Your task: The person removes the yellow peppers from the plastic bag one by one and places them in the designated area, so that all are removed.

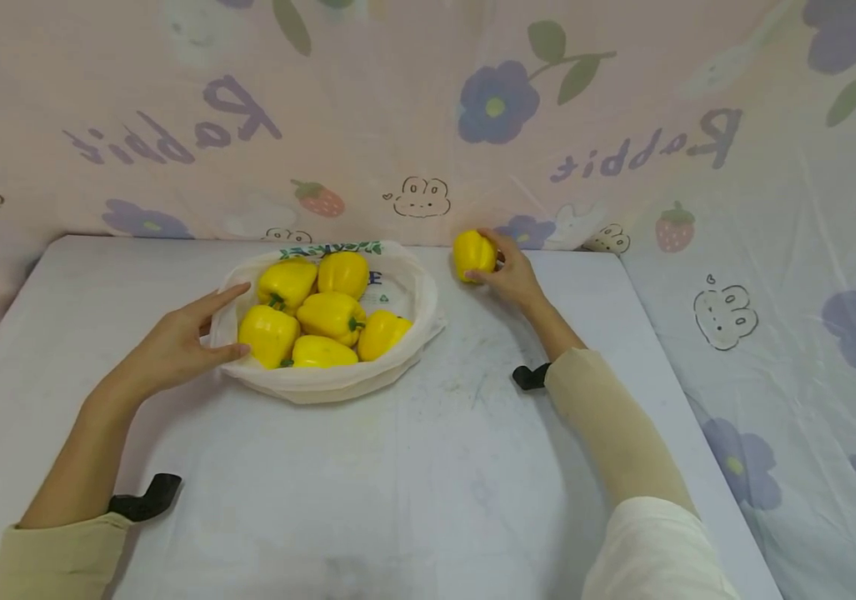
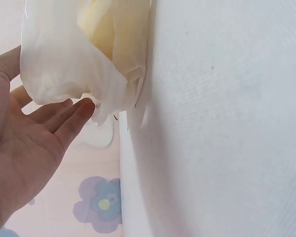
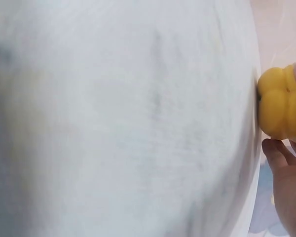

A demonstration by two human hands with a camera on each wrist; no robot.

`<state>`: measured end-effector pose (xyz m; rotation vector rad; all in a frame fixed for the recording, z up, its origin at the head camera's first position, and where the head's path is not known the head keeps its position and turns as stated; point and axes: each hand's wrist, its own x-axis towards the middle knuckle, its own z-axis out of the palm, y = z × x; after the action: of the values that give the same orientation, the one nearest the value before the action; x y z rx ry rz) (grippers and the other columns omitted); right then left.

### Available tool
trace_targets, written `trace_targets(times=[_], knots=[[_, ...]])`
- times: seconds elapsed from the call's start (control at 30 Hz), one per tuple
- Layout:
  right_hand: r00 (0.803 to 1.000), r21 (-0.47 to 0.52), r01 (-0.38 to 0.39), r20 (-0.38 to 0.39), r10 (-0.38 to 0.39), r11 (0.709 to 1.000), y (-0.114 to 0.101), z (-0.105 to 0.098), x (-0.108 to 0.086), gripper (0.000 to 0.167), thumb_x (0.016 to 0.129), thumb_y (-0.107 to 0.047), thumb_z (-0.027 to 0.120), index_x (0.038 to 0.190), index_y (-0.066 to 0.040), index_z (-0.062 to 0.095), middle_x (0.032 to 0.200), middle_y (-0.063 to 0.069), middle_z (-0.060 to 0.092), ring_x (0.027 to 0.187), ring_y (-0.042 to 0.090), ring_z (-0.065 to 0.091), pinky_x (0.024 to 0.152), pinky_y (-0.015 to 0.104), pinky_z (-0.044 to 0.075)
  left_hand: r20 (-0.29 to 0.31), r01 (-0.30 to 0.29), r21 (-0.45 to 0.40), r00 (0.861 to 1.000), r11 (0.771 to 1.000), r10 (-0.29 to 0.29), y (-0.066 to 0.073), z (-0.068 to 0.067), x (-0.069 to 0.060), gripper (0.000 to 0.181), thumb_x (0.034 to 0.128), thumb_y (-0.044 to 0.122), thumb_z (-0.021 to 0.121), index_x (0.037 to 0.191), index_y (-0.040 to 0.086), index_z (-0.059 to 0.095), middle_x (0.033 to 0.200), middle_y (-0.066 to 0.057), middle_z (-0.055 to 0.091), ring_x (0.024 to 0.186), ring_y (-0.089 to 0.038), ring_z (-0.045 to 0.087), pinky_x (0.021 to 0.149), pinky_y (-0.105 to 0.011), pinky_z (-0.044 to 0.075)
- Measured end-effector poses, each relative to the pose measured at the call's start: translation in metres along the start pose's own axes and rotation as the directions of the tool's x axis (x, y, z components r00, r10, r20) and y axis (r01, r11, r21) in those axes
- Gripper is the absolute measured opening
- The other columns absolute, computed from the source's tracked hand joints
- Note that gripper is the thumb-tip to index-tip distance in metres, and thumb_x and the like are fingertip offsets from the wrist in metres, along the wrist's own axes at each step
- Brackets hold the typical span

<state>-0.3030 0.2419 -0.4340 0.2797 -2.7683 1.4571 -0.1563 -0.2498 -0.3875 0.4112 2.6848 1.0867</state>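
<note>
A white plastic bag point(image 1: 322, 387), its mouth wide and rim rolled down, stands on the table with several yellow bell peppers point(image 1: 330, 317) inside. My left hand point(image 1: 180, 342) holds the bag's left side, thumb and forefinger reaching over the rim; in the left wrist view its other fingertips point(image 2: 84, 108) touch the outer wall. Right of the bag, near the table's back edge, my right hand point(image 1: 513, 275) grips a single yellow bell pepper point(image 1: 473, 255) between thumb and fingers. The right wrist view shows this bell pepper point(image 3: 281, 106) at the table surface, cut off by the frame edge.
The white table point(image 1: 428, 483) ends at the back against a hanging cloth point(image 1: 367, 125) printed with flowers, rabbits and strawberries. Black curved pieces point(image 1: 153, 497) sit at both wrists. Faint marks show on the table right of the bag.
</note>
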Motion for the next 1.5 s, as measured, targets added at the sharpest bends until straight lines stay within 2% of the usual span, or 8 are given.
trace_targets(times=[0.17, 0.47, 0.7, 0.77, 1.1, 1.23, 1.37, 1.5], knots=[[1.000, 0.030, 0.002, 0.003, -0.002, 1.000, 0.000, -0.001, -0.001, 0.084, 0.080, -0.022, 0.086, 0.151, -0.023, 0.043, 0.154, 0.004, 0.040, 0.140, 0.028, 0.039, 0.113, 0.043, 0.037, 0.028, 0.007, -0.010, 1.000, 1.000, -0.006, -0.001, 0.001, 0.000, 0.095, 0.0853, 0.036, 0.079, 0.160, 0.027, 0.021, 0.160, -0.027, 0.022, 0.134, -0.055, 0.035, 0.104, -0.071, 0.033], [0.989, 0.009, 0.133, -0.062, -0.133, 0.991, -0.008, -0.006, -0.002, 0.077, 0.079, -0.015, 0.086, 0.146, -0.010, 0.048, 0.149, 0.007, 0.047, 0.140, 0.021, 0.040, 0.117, 0.032, 0.030, 0.048, 0.002, -0.041, 0.999, 0.999, 0.000, 0.001, 0.004, -0.001, 0.102, 0.0819, 0.039, 0.082, 0.160, 0.028, 0.017, 0.163, -0.022, 0.016, 0.143, -0.052, 0.022, 0.108, -0.071, 0.027], [0.964, 0.002, 0.248, -0.102, -0.246, 0.969, -0.050, -0.006, -0.026, 0.067, 0.081, -0.001, 0.081, 0.140, 0.003, 0.051, 0.149, 0.021, 0.044, 0.139, 0.032, 0.040, 0.116, 0.046, 0.032, 0.066, 0.029, -0.039, 0.997, 0.999, -0.027, 0.003, 0.007, -0.003, 0.109, 0.0791, 0.045, 0.082, 0.161, 0.031, 0.011, 0.163, -0.024, 0.012, 0.146, -0.051, 0.012, 0.110, -0.072, 0.018], [0.958, 0.010, 0.269, -0.102, -0.267, 0.963, -0.060, -0.005, -0.032, 0.065, 0.081, 0.001, 0.080, 0.139, 0.004, 0.052, 0.149, 0.023, 0.044, 0.138, 0.033, 0.041, 0.116, 0.047, 0.033, 0.080, 0.045, -0.041, 0.996, 0.998, -0.042, 0.003, 0.009, -0.004, 0.111, 0.0782, 0.047, 0.083, 0.161, 0.031, 0.010, 0.162, -0.025, 0.012, 0.147, -0.051, 0.010, 0.109, -0.074, 0.016], [0.947, 0.081, 0.321, -0.026, -0.320, 0.944, -0.084, 0.000, -0.051, 0.059, 0.083, 0.006, 0.076, 0.137, 0.010, 0.052, 0.144, 0.026, 0.048, 0.135, 0.036, 0.046, 0.112, 0.051, 0.037, 0.097, 0.061, 0.016, 0.993, 0.998, -0.062, 0.007, 0.012, -0.004, 0.120, 0.0749, 0.053, 0.083, 0.161, 0.026, 0.004, 0.161, -0.029, 0.012, 0.144, -0.054, 0.014, 0.108, -0.075, 0.019], [0.921, 0.060, 0.388, 0.005, -0.389, 0.920, -0.094, 0.004, -0.059, 0.055, 0.083, 0.007, 0.075, 0.133, 0.013, 0.053, 0.140, 0.029, 0.051, 0.131, 0.039, 0.049, 0.108, 0.054, 0.040, 0.093, 0.053, 0.007, 0.994, 0.999, -0.054, 0.008, 0.012, -0.004, 0.122, 0.0750, 0.052, 0.083, 0.161, 0.024, 0.001, 0.162, -0.027, 0.010, 0.145, -0.053, 0.013, 0.109, -0.073, 0.018], [0.891, 0.091, 0.451, 0.017, -0.454, 0.888, -0.104, 0.007, -0.067, 0.052, 0.081, 0.012, 0.074, 0.130, 0.014, 0.055, 0.135, 0.030, 0.054, 0.126, 0.043, 0.052, 0.105, 0.055, 0.043, 0.087, 0.042, -0.007, 0.995, 0.999, -0.041, 0.008, 0.012, -0.004, 0.123, 0.0753, 0.051, 0.083, 0.161, 0.023, -0.001, 0.163, -0.026, 0.008, 0.146, -0.052, 0.012, 0.110, -0.073, 0.017], [0.886, 0.128, 0.453, 0.041, -0.461, 0.882, -0.112, 0.010, -0.070, 0.050, 0.080, 0.014, 0.074, 0.127, 0.015, 0.056, 0.133, 0.029, 0.056, 0.123, 0.042, 0.055, 0.102, 0.055, 0.045, 0.088, 0.037, -0.004, 0.995, 0.999, -0.037, 0.008, 0.011, -0.003, 0.124, 0.0754, 0.051, 0.083, 0.160, 0.022, -0.003, 0.163, -0.025, 0.008, 0.146, -0.051, 0.012, 0.111, -0.071, 0.018]])
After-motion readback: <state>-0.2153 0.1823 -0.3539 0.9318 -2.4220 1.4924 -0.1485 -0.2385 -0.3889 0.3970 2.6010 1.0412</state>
